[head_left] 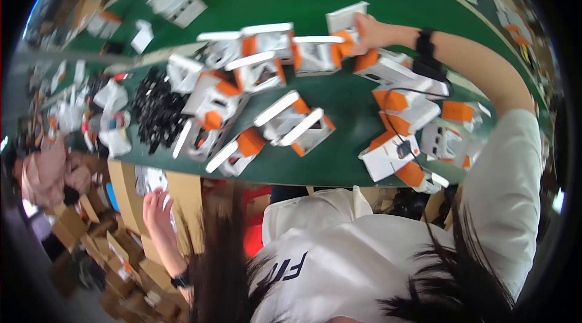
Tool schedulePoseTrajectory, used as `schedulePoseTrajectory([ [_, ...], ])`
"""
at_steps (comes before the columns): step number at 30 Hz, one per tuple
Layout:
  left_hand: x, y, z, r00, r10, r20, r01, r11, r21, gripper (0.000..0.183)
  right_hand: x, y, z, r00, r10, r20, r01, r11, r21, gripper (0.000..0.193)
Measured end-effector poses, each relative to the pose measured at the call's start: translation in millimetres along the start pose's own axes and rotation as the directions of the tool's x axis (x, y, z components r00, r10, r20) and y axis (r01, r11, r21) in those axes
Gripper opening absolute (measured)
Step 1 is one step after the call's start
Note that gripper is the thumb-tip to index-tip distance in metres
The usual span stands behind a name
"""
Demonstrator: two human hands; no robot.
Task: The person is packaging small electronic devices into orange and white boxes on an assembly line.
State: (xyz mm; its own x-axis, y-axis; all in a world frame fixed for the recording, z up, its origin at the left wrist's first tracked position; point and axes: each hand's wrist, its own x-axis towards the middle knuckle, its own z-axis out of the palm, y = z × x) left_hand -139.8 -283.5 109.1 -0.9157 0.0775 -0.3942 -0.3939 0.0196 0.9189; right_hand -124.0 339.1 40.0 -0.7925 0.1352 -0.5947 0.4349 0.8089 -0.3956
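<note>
My right hand [374,33] reaches across the green table and is closed on a small white-and-orange box [347,17] whose white lid stands up. Beside it is a row of similar opened boxes, among them one white-and-orange box [316,59] with its flap raised. My left hand [158,212] is down at the lower left, off the table, with fingers apart and nothing visible in it. It is next to an open brown carton [185,192] with clear plastic bags [150,178] inside. Several more opened boxes [295,126] lie in front of me.
A heap of black small parts [159,107] lies left on the table [339,165]. More boxes, one with a printed picture [389,158], crowd the right, with a black cable [405,140] across them. A white box [177,3] sits at the far left; cartons [124,253] are piled on the floor.
</note>
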Motion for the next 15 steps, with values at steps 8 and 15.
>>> schedulePoseTrajectory([
  [8, 22, 25, 45, 0.99, -0.001, 0.144, -0.01, 0.997, 0.073, 0.014, -13, -13, -1, 0.974, 0.042, 0.224, -0.065, 0.993, 0.097, 0.062],
  [15, 101, 31, 3, 0.966, -0.124, 0.225, 0.04, 0.937, 0.347, 0.017, -29, -73, -65, 0.738, 0.528, 0.421, -0.431, 0.848, -0.309, 0.047],
])
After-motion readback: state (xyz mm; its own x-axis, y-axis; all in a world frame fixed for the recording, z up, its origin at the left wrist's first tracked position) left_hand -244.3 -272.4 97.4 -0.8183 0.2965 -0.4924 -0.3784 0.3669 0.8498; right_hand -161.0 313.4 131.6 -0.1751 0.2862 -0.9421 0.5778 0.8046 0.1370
